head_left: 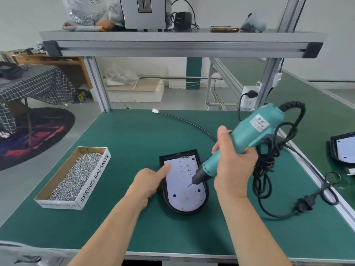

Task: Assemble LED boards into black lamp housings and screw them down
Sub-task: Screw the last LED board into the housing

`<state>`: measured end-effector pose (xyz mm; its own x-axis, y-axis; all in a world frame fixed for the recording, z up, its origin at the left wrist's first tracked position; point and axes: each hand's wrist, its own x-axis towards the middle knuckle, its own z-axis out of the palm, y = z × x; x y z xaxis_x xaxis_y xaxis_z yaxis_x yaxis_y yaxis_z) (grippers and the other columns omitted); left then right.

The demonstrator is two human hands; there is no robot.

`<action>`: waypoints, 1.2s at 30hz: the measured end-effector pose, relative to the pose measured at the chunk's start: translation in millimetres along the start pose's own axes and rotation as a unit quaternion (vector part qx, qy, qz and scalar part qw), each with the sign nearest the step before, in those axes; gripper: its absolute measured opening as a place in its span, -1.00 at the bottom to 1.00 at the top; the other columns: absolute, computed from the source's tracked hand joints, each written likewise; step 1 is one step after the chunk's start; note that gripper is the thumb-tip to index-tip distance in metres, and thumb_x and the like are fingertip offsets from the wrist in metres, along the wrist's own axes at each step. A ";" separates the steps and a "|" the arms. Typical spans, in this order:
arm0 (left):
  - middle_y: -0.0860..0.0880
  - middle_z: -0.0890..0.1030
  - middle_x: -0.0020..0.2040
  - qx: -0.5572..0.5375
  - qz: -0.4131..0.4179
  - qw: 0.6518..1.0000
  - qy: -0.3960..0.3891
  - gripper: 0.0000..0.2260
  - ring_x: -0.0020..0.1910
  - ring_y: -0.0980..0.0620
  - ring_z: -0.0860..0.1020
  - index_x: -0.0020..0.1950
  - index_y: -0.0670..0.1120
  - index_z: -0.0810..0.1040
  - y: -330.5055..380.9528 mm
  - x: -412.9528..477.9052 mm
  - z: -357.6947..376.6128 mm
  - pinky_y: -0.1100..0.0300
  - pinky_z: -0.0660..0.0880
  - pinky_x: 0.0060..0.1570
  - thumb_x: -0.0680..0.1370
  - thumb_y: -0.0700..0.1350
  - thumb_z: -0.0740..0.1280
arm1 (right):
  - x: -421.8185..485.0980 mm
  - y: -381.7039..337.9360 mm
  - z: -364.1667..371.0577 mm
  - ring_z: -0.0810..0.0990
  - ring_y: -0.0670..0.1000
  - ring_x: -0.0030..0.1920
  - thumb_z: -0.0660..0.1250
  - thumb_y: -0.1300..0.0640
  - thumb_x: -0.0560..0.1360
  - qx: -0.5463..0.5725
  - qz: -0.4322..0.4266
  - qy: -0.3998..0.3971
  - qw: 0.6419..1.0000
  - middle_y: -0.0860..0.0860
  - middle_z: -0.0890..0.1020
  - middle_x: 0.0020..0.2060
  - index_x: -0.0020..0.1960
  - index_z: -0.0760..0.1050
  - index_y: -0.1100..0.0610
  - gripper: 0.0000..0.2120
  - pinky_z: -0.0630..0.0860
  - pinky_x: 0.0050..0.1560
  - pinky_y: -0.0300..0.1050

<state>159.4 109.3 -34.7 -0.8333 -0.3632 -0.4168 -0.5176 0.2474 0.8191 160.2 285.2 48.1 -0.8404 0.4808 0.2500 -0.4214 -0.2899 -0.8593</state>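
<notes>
Fastening: clasping screwdriver (247,135) in right hand (232,166), aiming bit at LED board (182,189) just left; pinning board with straight forefinger of left hand (148,181), gripping nothing; likely worth squaring bit upright.

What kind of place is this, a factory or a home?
Most likely a small assembly workshop: a green-matted workbench under an aluminium-frame shelf, a box of screws, and an electric screwdriver in the right hand over an LED board.

Green bench (134,135) carries screw box (94,181), black housing (178,153), coiled cord (263,169).
</notes>
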 end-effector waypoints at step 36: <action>-0.26 0.70 -0.18 -0.382 0.005 0.907 -0.176 -0.89 -0.23 -0.07 0.73 -0.02 -0.33 0.58 24.0 -64.2 7.5 0.31 0.60 -0.32 0.61 -0.28 0.33 | 11.7 -13.6 -19.9 0.49 -0.11 -0.43 0.45 0.01 0.53 0.144 0.099 0.128 0.976 -0.17 0.54 -0.45 -0.10 0.42 0.06 -0.78 0.48 -0.38 -0.28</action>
<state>199.1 145.3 8.8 -0.9170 -0.0209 -0.3984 -0.3370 -0.4939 0.8016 162.9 311.2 53.8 -0.8182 0.5720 -0.0584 -0.3690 -0.6002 -0.7096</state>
